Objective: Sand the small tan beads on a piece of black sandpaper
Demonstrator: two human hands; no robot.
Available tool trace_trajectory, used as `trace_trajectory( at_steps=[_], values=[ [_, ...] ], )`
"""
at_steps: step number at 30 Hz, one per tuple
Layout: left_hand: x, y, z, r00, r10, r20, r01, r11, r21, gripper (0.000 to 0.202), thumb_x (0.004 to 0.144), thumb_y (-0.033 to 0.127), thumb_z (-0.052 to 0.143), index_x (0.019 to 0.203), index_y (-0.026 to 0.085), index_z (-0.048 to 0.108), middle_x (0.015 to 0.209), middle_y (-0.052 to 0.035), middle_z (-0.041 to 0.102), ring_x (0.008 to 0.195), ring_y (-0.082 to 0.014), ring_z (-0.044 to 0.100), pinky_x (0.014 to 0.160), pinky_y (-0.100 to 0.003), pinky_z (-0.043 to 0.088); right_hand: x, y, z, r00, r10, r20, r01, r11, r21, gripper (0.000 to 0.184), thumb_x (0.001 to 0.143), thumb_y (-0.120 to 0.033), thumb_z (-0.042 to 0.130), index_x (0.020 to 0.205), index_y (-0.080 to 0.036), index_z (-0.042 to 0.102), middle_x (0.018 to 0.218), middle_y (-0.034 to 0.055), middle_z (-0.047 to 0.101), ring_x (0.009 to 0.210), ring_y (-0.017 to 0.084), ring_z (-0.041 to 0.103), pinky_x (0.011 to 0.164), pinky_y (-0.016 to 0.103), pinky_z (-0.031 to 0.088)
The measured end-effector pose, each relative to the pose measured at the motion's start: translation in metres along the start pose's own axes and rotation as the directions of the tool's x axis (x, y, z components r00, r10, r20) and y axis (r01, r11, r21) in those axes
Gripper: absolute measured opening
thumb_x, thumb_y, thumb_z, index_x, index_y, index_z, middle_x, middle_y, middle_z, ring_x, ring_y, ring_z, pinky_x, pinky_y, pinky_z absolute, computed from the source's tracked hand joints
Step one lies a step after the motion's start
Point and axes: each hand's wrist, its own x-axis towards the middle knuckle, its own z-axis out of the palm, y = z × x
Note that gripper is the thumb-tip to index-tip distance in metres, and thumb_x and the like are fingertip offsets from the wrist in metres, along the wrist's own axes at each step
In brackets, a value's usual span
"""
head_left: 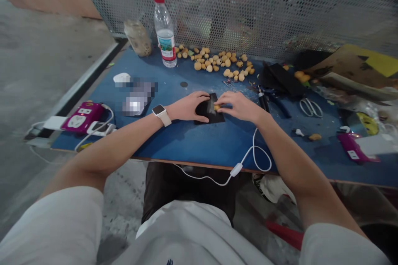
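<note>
A black sheet [213, 116] lies flat on the blue table [202, 140] in front of me. My left hand [188, 107], with a white watch at the wrist, rests curled on the sheet's left side. My right hand [238, 105] lies over its right side, with the fingertips pinched on a small yellow-brown nut-like piece [217, 108]. Behind the sheet a heap of several similar yellow-brown pieces [217, 64] is spread across the table.
A water bottle [164, 31] and a jar [138, 38] stand at the back left. Scissors [309, 107], pliers [275, 101] and black scraps lie to the right. A pink power strip [82, 116] sits at the left edge. A white cable [248, 161] hangs over the front edge.
</note>
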Motion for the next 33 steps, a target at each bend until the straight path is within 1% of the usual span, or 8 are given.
trace_trajectory(
  at_steps=[5, 8, 12, 14, 18, 24, 30, 33],
  values=[
    [0.000, -0.003, 0.001, 1.000, -0.012, -0.009, 0.012, 1.000, 0.016, 0.120, 0.103, 0.095, 0.089, 0.189, 0.015, 0.066, 0.202, -0.0275, 0.056, 0.188, -0.0524, 0.055, 0.158, -0.062, 0.045, 0.011, -0.001, 0.008, 0.988, 0.105, -0.117, -0.114, 0.991, -0.066, 0.026, 0.122, -0.031, 0.081, 0.140, -0.024, 0.099, 0.137, 0.0206, 0.088, 0.137, 0.045, 0.080, 0.125, 0.062, 0.065],
    [0.000, -0.003, 0.000, 1.000, -0.013, -0.004, 0.013, 1.000, 0.020, 0.120, 0.104, 0.096, 0.088, 0.190, 0.016, 0.066, 0.203, -0.0271, 0.055, 0.189, -0.0524, 0.053, 0.158, -0.063, 0.044, 0.009, 0.003, 0.003, 0.994, 0.088, -0.070, -0.091, 0.995, -0.048, 0.027, 0.121, -0.030, 0.081, 0.141, -0.024, 0.099, 0.137, 0.0194, 0.087, 0.131, 0.042, 0.081, 0.122, 0.059, 0.065],
    [0.000, 0.002, -0.002, 0.999, -0.036, 0.026, 0.036, 0.999, 0.022, 0.120, 0.103, 0.091, 0.090, 0.189, 0.012, 0.065, 0.203, -0.0279, 0.054, 0.189, -0.0511, 0.054, 0.160, -0.059, 0.042, -0.001, 0.005, -0.005, 0.999, 0.045, 0.010, -0.045, 0.998, -0.039, 0.028, 0.121, -0.034, 0.082, 0.141, -0.025, 0.098, 0.136, 0.0185, 0.088, 0.122, 0.040, 0.082, 0.118, 0.058, 0.066],
    [0.000, 0.004, -0.002, 0.999, -0.045, 0.029, 0.045, 0.999, 0.023, 0.121, 0.103, 0.091, 0.090, 0.190, 0.012, 0.065, 0.203, -0.0276, 0.054, 0.189, -0.0510, 0.053, 0.160, -0.058, 0.042, -0.001, 0.003, -0.002, 0.998, 0.057, -0.017, -0.058, 0.997, -0.057, 0.030, 0.122, -0.034, 0.080, 0.144, -0.024, 0.098, 0.138, 0.0198, 0.088, 0.127, 0.042, 0.082, 0.120, 0.060, 0.066],
    [0.000, 0.005, -0.002, 0.998, -0.054, 0.019, 0.054, 0.998, 0.022, 0.122, 0.102, 0.092, 0.089, 0.192, 0.013, 0.063, 0.206, -0.0265, 0.052, 0.191, -0.0523, 0.051, 0.160, -0.062, 0.041, 0.005, 0.000, 0.004, 0.991, 0.098, -0.090, -0.104, 0.992, -0.068, 0.036, 0.125, -0.033, 0.072, 0.150, -0.020, 0.095, 0.143, 0.0235, 0.087, 0.141, 0.047, 0.080, 0.127, 0.066, 0.065],
    [-0.001, 0.001, -0.001, 0.999, -0.022, 0.025, 0.021, 1.000, 0.013, 0.121, 0.103, 0.094, 0.087, 0.191, 0.014, 0.065, 0.205, -0.0265, 0.053, 0.189, -0.0514, 0.053, 0.158, -0.061, 0.043, -0.004, -0.003, -0.005, 0.999, 0.033, 0.039, -0.033, 0.999, -0.001, 0.030, 0.123, -0.038, 0.079, 0.141, -0.025, 0.099, 0.140, 0.0193, 0.088, 0.128, 0.041, 0.084, 0.121, 0.061, 0.067],
    [-0.001, -0.004, 0.002, 1.000, -0.015, 0.005, 0.015, 1.000, 0.024, 0.119, 0.104, 0.094, 0.088, 0.191, 0.017, 0.065, 0.204, -0.0254, 0.054, 0.189, -0.0499, 0.053, 0.158, -0.059, 0.043, 0.001, -0.008, 0.002, 0.994, 0.086, -0.072, -0.088, 0.996, -0.022, 0.033, 0.124, -0.034, 0.074, 0.144, -0.024, 0.098, 0.144, 0.0224, 0.088, 0.139, 0.046, 0.082, 0.125, 0.065, 0.065],
    [-0.001, -0.003, 0.001, 1.000, -0.010, 0.011, 0.010, 1.000, 0.024, 0.119, 0.104, 0.095, 0.088, 0.191, 0.017, 0.065, 0.204, -0.0255, 0.054, 0.189, -0.0503, 0.053, 0.158, -0.060, 0.043, -0.001, -0.005, -0.004, 0.999, 0.049, -0.004, -0.049, 0.999, 0.004, 0.032, 0.123, -0.035, 0.076, 0.143, -0.024, 0.098, 0.143, 0.0216, 0.089, 0.132, 0.043, 0.084, 0.122, 0.062, 0.066]
  ],
)
